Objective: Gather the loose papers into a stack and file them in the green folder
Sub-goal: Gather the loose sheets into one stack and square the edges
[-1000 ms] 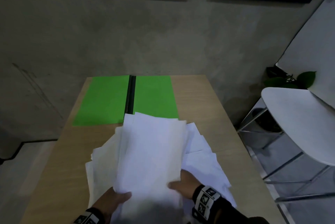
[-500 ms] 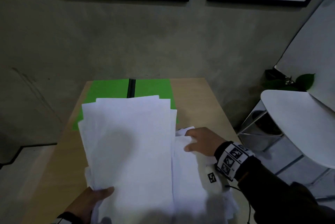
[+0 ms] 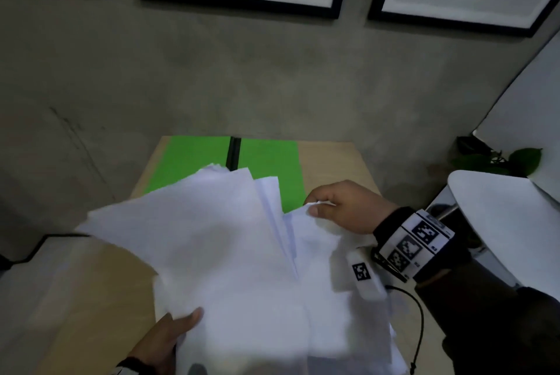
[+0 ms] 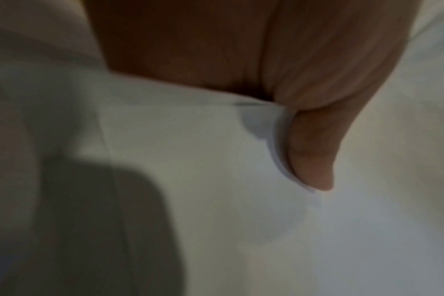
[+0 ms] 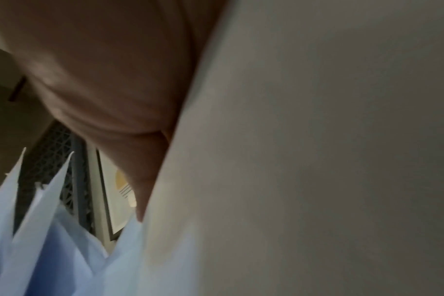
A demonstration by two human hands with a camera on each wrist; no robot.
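Ideally the left hand (image 3: pixel 163 341) gripping the fanned white paper sheets (image 3: pixel 230 253) steadies them while the right hand (image 3: pixel 342 208), pinching one sheet's corner, draws it square onto the bundle.

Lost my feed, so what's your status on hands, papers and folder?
Left hand grips the paper stack's near edge. Right hand pinches a loose sheet's corner. Green folder lies open beyond, partly covered by papers.

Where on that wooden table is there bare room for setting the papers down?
Bare wood shows left of the white loose papers, and right of the open green folder beyond the right hand. The middle is crowded with sheets.
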